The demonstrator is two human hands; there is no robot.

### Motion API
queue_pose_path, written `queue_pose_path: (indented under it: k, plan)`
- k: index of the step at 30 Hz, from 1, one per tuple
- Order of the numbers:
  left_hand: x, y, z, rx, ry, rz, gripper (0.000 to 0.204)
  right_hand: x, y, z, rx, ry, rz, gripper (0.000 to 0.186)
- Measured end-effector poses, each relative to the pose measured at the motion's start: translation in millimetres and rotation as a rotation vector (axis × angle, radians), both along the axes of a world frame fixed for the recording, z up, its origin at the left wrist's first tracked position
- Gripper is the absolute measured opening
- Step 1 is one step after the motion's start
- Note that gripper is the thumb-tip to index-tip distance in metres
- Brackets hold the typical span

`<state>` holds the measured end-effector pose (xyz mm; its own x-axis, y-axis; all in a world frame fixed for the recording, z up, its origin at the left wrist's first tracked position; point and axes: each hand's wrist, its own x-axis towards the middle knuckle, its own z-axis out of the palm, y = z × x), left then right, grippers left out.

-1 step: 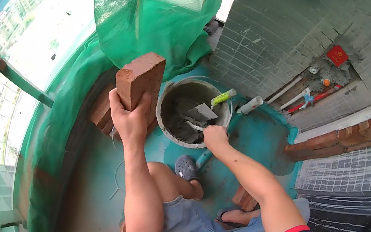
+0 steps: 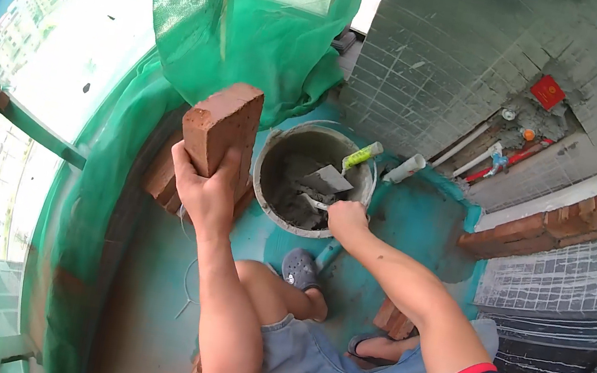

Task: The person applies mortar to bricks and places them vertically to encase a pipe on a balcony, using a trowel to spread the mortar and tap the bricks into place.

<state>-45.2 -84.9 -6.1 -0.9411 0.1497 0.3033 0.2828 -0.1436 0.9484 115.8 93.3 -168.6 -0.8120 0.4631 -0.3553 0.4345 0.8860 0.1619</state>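
A reddish brick [image 2: 223,125] is gripped near its lower end by my left hand [image 2: 205,194], raised to the left of a round bucket [image 2: 263,195]. Grey mortar [image 2: 291,185] lies inside that bucket. My right hand [image 2: 348,218], at the bucket's near right rim, is closed around the handle of a trowel [image 2: 327,180]. The trowel's flat metal blade rests over the mortar; the fingers cover most of its handle. Another tool with a yellow-green handle [image 2: 362,155] leans against the bucket's far right rim.
Stacked bricks [image 2: 165,179] stand behind my left hand, and a short row of bricks [image 2: 538,229] runs along the right wall. Green netting [image 2: 254,75] hangs at the left and back. A white pipe stub [image 2: 404,168] rises beside the bucket. More bricks [image 2: 393,319] lie by my foot.
My left hand and the brick have shifted very slightly left. The right hand and trowel stay at nearly the same place in the bucket.
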Motion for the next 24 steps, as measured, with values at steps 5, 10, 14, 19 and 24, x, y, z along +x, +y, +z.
queue_pose_path:
  k: [5,10,14,19,24]
  plan:
    - [-17,-19,2,0.020,-0.078,0.024,0.038,1,11,4,-0.173,0.088,-0.144,0.028]
    - [-13,-5,2,-0.018,-0.126,-0.004,0.037,8,9,27,-0.237,0.077,-0.150,0.042]
    - [-1,8,8,-0.107,-0.086,0.048,0.037,22,14,42,-0.279,0.093,-0.196,0.047]
    - [1,5,11,-0.127,-0.107,0.025,0.033,68,39,24,-0.585,0.203,-0.440,0.055]
    - [-1,-17,14,0.295,-0.357,-0.207,0.030,111,13,33,-1.142,0.535,-0.804,0.051]
